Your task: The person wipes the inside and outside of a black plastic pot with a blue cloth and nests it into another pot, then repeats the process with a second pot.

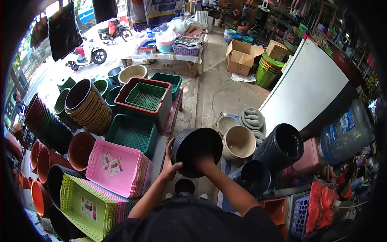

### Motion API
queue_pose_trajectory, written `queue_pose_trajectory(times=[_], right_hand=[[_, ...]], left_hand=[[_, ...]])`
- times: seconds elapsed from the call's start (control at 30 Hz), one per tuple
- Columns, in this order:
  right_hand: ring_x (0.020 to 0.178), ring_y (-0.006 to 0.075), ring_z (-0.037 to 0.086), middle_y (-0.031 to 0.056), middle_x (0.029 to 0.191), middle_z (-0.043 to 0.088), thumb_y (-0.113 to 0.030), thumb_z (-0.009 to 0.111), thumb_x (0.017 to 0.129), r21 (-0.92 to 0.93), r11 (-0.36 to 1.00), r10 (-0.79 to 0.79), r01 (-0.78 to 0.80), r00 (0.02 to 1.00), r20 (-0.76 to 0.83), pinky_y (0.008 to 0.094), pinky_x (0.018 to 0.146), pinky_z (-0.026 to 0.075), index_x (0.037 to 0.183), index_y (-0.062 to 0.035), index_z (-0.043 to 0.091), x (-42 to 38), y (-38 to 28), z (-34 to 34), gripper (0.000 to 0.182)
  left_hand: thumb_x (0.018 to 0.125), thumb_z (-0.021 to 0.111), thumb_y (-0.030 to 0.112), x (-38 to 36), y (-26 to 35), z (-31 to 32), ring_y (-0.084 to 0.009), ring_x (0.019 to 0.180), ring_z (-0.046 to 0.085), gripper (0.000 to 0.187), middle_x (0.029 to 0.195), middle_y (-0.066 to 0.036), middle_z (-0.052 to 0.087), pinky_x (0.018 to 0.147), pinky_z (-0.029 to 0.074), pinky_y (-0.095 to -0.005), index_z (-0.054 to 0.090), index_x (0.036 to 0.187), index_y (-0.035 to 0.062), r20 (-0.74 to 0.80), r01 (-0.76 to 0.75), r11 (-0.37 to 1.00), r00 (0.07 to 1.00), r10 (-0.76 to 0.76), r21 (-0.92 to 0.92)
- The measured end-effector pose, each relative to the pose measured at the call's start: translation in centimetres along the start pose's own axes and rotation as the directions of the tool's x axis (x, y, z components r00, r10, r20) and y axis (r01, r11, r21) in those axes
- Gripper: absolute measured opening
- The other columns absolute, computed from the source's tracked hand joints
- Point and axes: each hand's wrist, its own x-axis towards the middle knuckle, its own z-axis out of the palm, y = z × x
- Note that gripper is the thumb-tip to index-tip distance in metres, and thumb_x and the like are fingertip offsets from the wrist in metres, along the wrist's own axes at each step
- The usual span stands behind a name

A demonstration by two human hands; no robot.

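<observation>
A stack of black pots (186, 139) is held in front of my body, its dark opening turned up and to the right. My left hand (170, 163) grips the outside of the stack on its left side, thumb and fingers against the wall. My right hand (203, 161) reaches over the near rim into the opening; its fingers are lost in the dark interior. Just right of the stack stand nested beige pots (240, 141). Below it, near my feet, is a small black round container (184, 186).
Pink baskets (117, 169), lime green baskets (82, 201) and a dark green basket (131, 133) crowd the left. Black pot stacks (278, 147) and a large water bottle (348, 131) stand right. Farther off are an open cardboard box (240, 60) and a white panel (310, 80).
</observation>
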Motion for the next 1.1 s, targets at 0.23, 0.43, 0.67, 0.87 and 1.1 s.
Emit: queue_pose_trajectory(times=[0.23, 0.43, 0.67, 0.87, 1.1], right_hand=[[0.092, 0.0346, 0.065, 0.0229, 0.103, 0.065, -0.022, 0.058, 0.080, 0.533, 0.846, -0.234, 0.001, 0.900, 0.369, 0.0438, 0.084, 0.051, 0.102, -0.0002, 0.066, 1.8, -0.8, -6.5, 0.032], [0.084, 0.0307, 0.065, 0.0162, 0.096, 0.067, -0.020, 0.061, 0.073, -0.053, 0.981, -0.192, 0.187, 0.975, -0.112, 0.0443, 0.077, 0.052, 0.098, -0.0042, 0.069, 0.6, 3.1, -4.5, 0.031], [0.101, 0.0355, 0.060, 0.0193, 0.109, 0.063, -0.017, 0.055, 0.080, 0.021, 0.985, -0.173, 0.172, 0.967, 0.188, 0.0450, 0.087, 0.049, 0.105, -0.0014, 0.066, 1.0, 1.5, -7.0, 0.031], [0.111, 0.0376, 0.056, 0.0249, 0.120, 0.058, -0.022, 0.049, 0.093, 0.927, 0.241, -0.176, -0.288, 0.926, 0.334, 0.0422, 0.099, 0.042, 0.123, 0.0028, 0.054, -0.3, -3.3, -9.3, 0.040], [0.112, 0.0344, 0.055, 0.0240, 0.124, 0.056, -0.003, 0.048, 0.090, 0.614, 0.718, 0.050, 0.329, 0.854, -0.517, 0.0426, 0.100, 0.037, 0.127, 0.0085, 0.049, -3.5, -0.3, -3.4, 0.039]], left_hand=[[0.054, 0.079, 0.058, 1.2, 3.9, 0.5, -0.0305, 0.134, 0.033, 0.124, 0.145, -0.018, 0.031, 0.112, 0.024, -0.0404, 0.018, 0.150, 0.0086, 0.005, 0.015, 0.980, 1.000, -0.014, -0.200], [0.056, 0.078, 0.057, 1.4, 4.2, -0.5, -0.0302, 0.132, 0.037, 0.120, 0.142, -0.019, 0.036, 0.111, 0.026, -0.0397, 0.021, 0.148, 0.0057, 0.047, 0.072, 0.995, 0.997, -0.069, -0.073], [0.055, 0.077, 0.061, 2.4, 4.6, 0.6, -0.0299, 0.134, 0.034, 0.122, 0.143, -0.020, 0.034, 0.112, 0.023, -0.0392, 0.022, 0.148, 0.0047, -0.003, 0.007, 0.998, 1.000, -0.007, -0.060], [0.056, 0.074, 0.069, 1.6, 1.8, 2.3, -0.0292, 0.137, 0.028, 0.126, 0.146, -0.019, 0.028, 0.113, 0.020, -0.0402, 0.019, 0.148, 0.0029, -0.058, -0.054, 0.998, 0.997, 0.051, -0.044], [0.061, 0.065, 0.077, 0.7, 0.8, 4.5, -0.0280, 0.139, 0.024, 0.127, 0.149, -0.018, 0.024, 0.114, 0.018, -0.0403, 0.013, 0.149, 0.0021, -0.052, 0.014, 0.995, 0.998, -0.019, -0.098]])
